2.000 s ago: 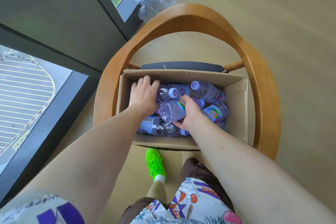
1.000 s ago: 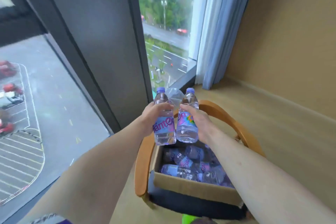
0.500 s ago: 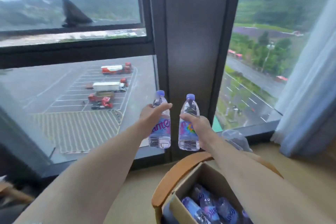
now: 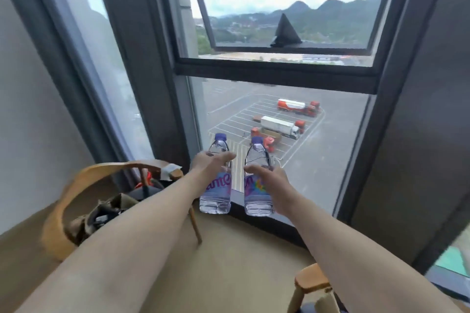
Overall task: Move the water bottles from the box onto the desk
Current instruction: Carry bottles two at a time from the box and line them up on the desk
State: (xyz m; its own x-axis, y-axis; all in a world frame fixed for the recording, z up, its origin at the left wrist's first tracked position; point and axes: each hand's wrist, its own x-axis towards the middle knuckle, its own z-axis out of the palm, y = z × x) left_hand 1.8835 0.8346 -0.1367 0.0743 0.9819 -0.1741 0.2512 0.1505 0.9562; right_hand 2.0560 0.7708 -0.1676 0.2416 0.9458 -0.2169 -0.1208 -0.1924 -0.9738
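Daylight fills a high room through a tall dark-framed window (image 4: 274, 68), its upper pane tilted open toward hazy mountains and a lot with parked trucks (image 4: 282, 126). A wooden chair (image 4: 76, 185) stands on the tan floor (image 4: 241, 262) beside a pale wall (image 4: 25, 109).

Box gone from view — both bottles lifted out, another chair (image 4: 76, 201) now at left

I have both bare forearms stretched forward side by side. My left hand (image 4: 207, 163) and right hand (image 4: 270, 180) are level and near each other, fingers curled closed, each gripping an upright water bottle held in the air.
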